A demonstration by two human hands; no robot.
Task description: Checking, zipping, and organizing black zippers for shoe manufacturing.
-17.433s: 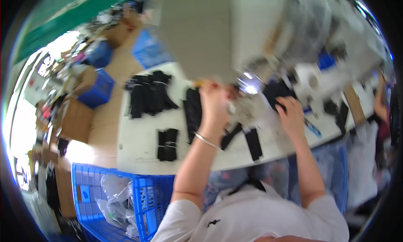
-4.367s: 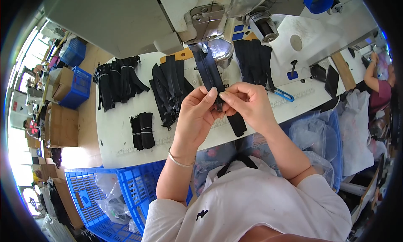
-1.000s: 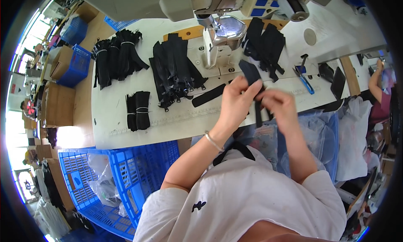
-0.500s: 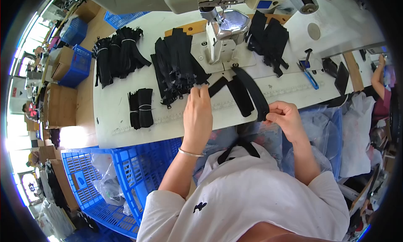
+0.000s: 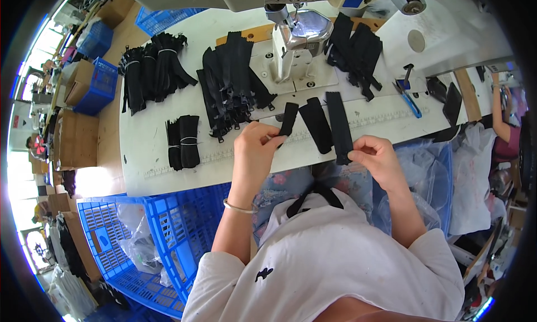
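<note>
My left hand (image 5: pixel 254 151) pinches the lower end of a short black fabric strip (image 5: pixel 289 118) at the front of the white sewing table. In my right hand (image 5: pixel 377 159), thumb and fingers grip the near end of a longer black zipper (image 5: pixel 338 123), which points away from me. Between the two lies a black strip bundle (image 5: pixel 316 126) that neither hand touches. A fanned pile of black zippers (image 5: pixel 232 79) with metal pulls spreads just beyond my left hand. Behind the held pieces stands the sewing machine's post bed (image 5: pixel 293 53).
Tied black zipper bundles (image 5: pixel 154 70) and a smaller tied strip bundle (image 5: pixel 183 143) lie at the left. More black zippers (image 5: pixel 358 53) are right of the post. Blue-handled snips (image 5: pixel 411 101) lie farther right. A blue crate (image 5: pixel 168 227) stands below the table's left front edge.
My left hand has drawn back from the zipper pile and turned the short strip more upright. The zipper in my right hand has swung from a curved slant to nearly straight.
</note>
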